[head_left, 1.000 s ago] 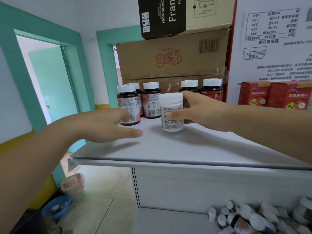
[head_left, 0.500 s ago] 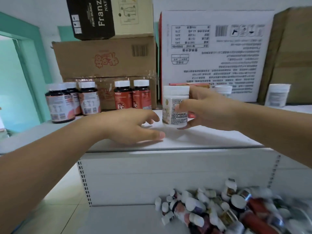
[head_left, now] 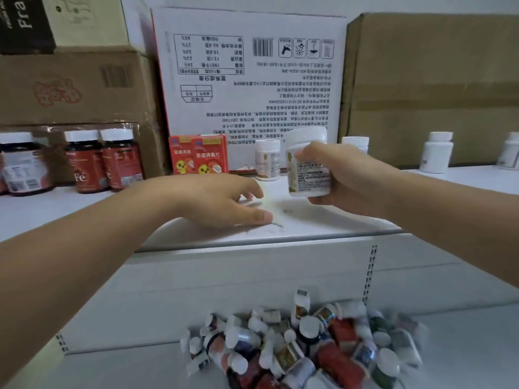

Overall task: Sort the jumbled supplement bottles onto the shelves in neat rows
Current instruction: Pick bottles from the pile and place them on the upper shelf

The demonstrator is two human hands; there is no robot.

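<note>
Placing step: the right hand (head_left: 346,178) has its fingers curled round a white bottle (head_left: 308,171) just above the top shelf (head_left: 323,220), while the left hand (head_left: 216,200) is empty with fingers loosely spread, so the next move calls for setting it upright beside the standing white bottle (head_left: 267,160).

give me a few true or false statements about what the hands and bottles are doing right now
1. The right hand grips a white bottle. True.
2. The left hand holds a red box. False: it is open and holds nothing; the red boxes stand at the back of the upper shelf.
3. The jumbled pile of bottles lies on the lower shelf. True.
4. The Fe bottles lie on their sides. False: they stand upright.
</note>
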